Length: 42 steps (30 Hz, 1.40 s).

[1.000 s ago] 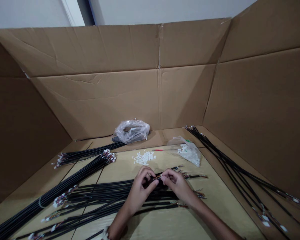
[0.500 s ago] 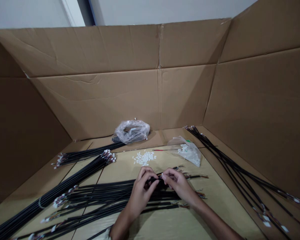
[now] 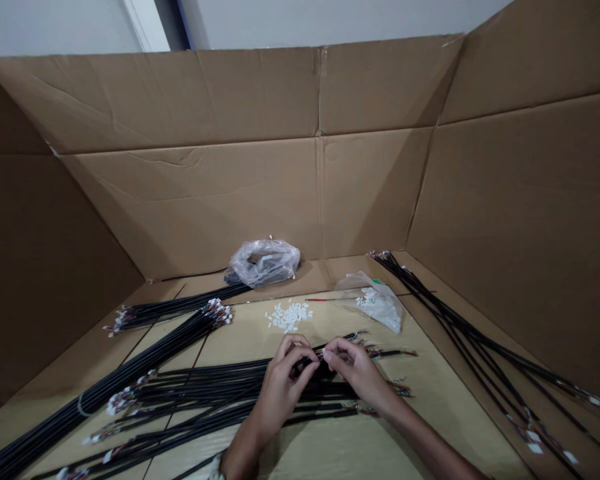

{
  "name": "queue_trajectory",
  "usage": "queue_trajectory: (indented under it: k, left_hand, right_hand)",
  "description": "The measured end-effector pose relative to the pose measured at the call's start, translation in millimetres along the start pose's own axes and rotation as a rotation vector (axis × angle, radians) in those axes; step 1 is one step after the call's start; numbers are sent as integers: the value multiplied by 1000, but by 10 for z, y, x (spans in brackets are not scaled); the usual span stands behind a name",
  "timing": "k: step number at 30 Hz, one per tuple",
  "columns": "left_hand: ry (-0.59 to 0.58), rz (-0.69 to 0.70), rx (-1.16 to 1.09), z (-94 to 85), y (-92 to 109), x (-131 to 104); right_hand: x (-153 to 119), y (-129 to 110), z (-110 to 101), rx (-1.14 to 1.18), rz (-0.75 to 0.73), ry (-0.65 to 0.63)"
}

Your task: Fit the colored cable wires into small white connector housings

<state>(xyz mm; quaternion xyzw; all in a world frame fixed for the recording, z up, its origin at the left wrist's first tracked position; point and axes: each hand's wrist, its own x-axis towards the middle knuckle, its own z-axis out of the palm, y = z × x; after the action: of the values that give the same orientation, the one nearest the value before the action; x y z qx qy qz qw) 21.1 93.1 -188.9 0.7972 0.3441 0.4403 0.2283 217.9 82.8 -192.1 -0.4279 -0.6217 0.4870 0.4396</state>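
Note:
My left hand [image 3: 291, 377] is closed in a pinch on a black cable, near its end, above the middle of the work surface. Close beside it, my right hand [image 3: 353, 367] pinches at the thin wires of that cable's end; the fingertips cover most of the detail. Under both hands lies a spread of black cables [image 3: 205, 387], with bare coloured wires at their right ends and white connectors at their left ends. Just beyond the hands is a loose pile of small white connectors [image 3: 289, 316].
A clear plastic bag [image 3: 380, 307] with white connectors lies behind on the right, another crumpled bag [image 3: 265, 262] at the back. A tied cable bundle [image 3: 130, 373] runs along the left, more cables [image 3: 460, 327] on the right. Cardboard walls [image 3: 230, 180] enclose the back and sides.
Both hands stay in nearly the same place, with only slight finger movement at the cable end. The surrounding cables, bags and connectors look unmoved.

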Motion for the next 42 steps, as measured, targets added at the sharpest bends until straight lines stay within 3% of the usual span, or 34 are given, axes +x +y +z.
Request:
queue_trajectory:
  k: [9, 15, 24, 42]
  left_hand:
    - [24, 10, -37, -8, 29, 6]
    - [45, -90, -89, -21, 27, 28]
    - [-28, -173, -154, -31, -43, 53]
    - [-37, -220, -196, 7, -37, 26]
  right_hand:
    - [4, -22, 1, 35, 21, 3]
    - [3, -25, 3, 55, 47, -8]
    - [11, -5, 32, 102, 53, -22]
    - [-15, 4, 97, 75, 61, -23]
